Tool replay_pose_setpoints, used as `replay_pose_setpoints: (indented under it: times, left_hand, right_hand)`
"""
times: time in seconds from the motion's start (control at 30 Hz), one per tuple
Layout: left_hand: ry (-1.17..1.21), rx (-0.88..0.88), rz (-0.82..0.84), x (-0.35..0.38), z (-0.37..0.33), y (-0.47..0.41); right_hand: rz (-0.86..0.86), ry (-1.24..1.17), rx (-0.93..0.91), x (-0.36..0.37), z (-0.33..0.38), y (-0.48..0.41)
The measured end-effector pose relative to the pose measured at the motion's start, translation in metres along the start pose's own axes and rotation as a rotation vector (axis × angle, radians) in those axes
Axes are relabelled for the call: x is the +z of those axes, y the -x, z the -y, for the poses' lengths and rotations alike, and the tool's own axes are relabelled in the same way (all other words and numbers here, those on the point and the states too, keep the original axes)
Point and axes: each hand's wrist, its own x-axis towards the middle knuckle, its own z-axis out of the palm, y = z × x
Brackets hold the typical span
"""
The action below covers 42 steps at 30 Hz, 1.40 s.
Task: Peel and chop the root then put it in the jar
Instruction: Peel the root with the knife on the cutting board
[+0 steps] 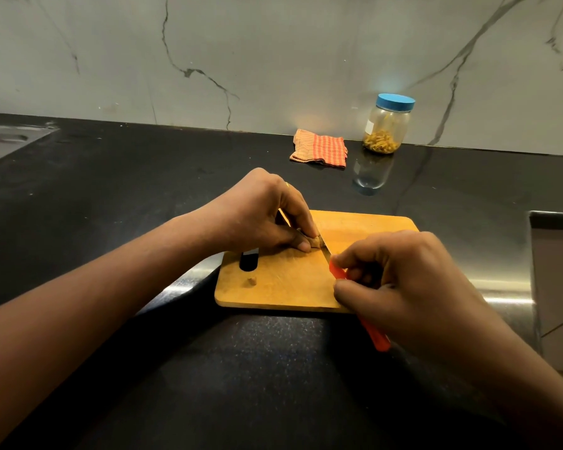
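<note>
A wooden cutting board (283,287) lies on the black counter. My left hand (260,216) pinches a small brown piece of root (314,242) against the board with thumb and fingers. My right hand (400,280) grips an orange-handled knife (376,336); its blade (325,250) rests right beside the root. A small cut bit of root (252,281) lies near the board's handle slot. The clear jar (385,125) with a blue lid stands at the back by the wall, closed, with yellow chopped pieces in its bottom.
A folded orange checked cloth (319,147) lies left of the jar. A steel sink (4,141) is at the far left. A steel counter edge (501,287) and a cabinet side (556,287) are at the right.
</note>
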Motion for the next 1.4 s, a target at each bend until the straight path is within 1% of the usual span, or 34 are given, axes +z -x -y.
replay_pose_setpoints:
  times: [0.2, 0.37, 0.57, 0.7, 0.93, 1.23, 1.4]
  left_hand:
    - [-0.007, 0.007, -0.001, 0.000, -0.001, 0.001]
    - [-0.010, -0.028, -0.003, 0.000, -0.003, 0.001]
    - [-0.007, -0.035, -0.010, -0.001, -0.004, 0.001]
    - [0.017, -0.037, -0.027, -0.001, -0.003, 0.003]
    - [0.055, -0.059, 0.011, -0.003, 0.000, 0.004]
    - [0.027, -0.021, 0.010, -0.002, -0.001, 0.004]
    - [0.013, -0.012, 0.007, -0.003, -0.001, 0.003]
  right_hand:
    - [-0.008, 0.071, -0.002, 0.005, 0.002, -0.007]
    - [0.031, 0.092, -0.006, 0.000, 0.003, -0.001]
    - [0.048, 0.054, -0.017, -0.009, 0.000, 0.018]
    - [0.007, 0.006, 0.008, -0.015, -0.005, 0.025]
    - [-0.046, -0.021, 0.015, -0.016, -0.005, 0.021]
    - [-0.033, -0.059, 0.002, -0.008, -0.001, 0.019]
    - [-0.032, -0.029, 0.001, -0.008, 0.003, 0.019]
